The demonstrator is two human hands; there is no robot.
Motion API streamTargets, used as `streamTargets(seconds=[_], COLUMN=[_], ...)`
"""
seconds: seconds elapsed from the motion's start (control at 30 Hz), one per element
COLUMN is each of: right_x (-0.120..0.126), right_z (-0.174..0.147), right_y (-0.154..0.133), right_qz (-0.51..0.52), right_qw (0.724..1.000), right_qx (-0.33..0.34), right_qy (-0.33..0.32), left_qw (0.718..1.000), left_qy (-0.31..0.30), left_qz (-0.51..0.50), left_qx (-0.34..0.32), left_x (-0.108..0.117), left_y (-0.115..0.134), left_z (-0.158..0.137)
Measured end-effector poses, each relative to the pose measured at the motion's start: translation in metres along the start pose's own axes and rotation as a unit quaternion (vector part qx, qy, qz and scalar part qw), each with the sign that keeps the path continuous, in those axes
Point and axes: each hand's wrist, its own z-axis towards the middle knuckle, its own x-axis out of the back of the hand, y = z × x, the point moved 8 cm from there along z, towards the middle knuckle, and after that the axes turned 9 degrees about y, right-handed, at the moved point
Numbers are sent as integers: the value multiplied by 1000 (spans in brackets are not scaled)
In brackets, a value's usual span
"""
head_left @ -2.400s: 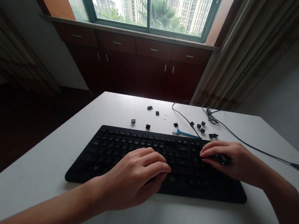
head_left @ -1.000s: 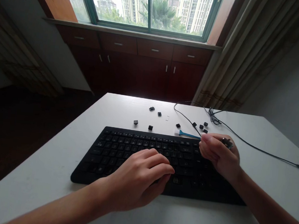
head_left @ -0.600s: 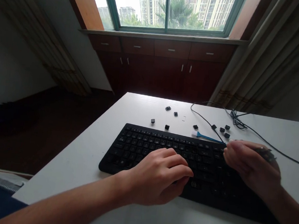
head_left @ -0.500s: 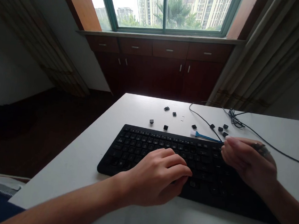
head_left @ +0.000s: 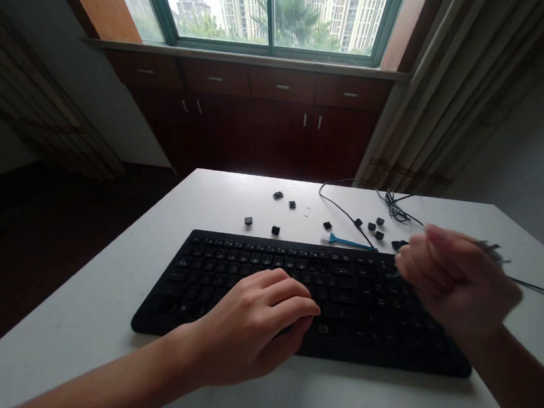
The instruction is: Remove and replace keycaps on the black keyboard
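A black keyboard (head_left: 335,349) lies on the white table, with some key positions bare. Across its middle rests my left hand (head_left: 262,317), its fingers curled and pressed together over the keys. The fingertips and anything under them are hidden. Above the keyboard's right end, my right hand (head_left: 455,283) is closed, slightly smeared by motion. A thin grey wire-like tool (head_left: 494,250) sticks out behind its knuckles; its exact kind is unclear. Beyond the keyboard lies a small blue brush (head_left: 349,242) with pale bristles.
Loose black keycaps lie behind the keyboard, among them one keycap (head_left: 275,230) near its back edge. A thin wire piece (head_left: 307,212) lies farther back. The black cable (head_left: 395,208) is bundled at the right. Dark red cabinets (head_left: 268,134) stand beyond the table.
The view has turned right, so the table and keyboard appear farther left. My right hand has lifted and moved right, away from the keys. My left hand stays on the keyboard.
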Motion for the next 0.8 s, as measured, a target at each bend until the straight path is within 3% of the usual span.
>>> streamTargets(seconds=[0.1,0.2,0.3,0.4,0.57,0.63,0.73,0.8], right_x=[-6,-23,-32,-26,-2,2,-1,1], right_z=[-3,-12,-21,-23,-10,-5,-5,-6], right_y=[0,17,19,9,-2,-3,-5,-4], right_qz=[1,-109,-204,-196,-70,-111,-255,-288], right_qw=[1000,991,971,974,996,992,961,952], right_qx=[16,-11,19,43,47,59,83,76], right_qy=[-11,-82,-121,-106,-18,-12,-60,-73], left_qw=[1000,1000,1000,1000,1000,1000,1000,1000], left_qy=[-5,-1,2,0,2,2,-2,-6], left_qz=[-1,3,3,2,0,0,3,4], left_qx=[-2,0,1,-1,-6,-5,-3,-5], left_x=[-1,0,1,1,1,1,0,0], left_y=[0,0,1,1,2,2,1,2], left_z=[0,0,1,1,2,1,-1,-2])
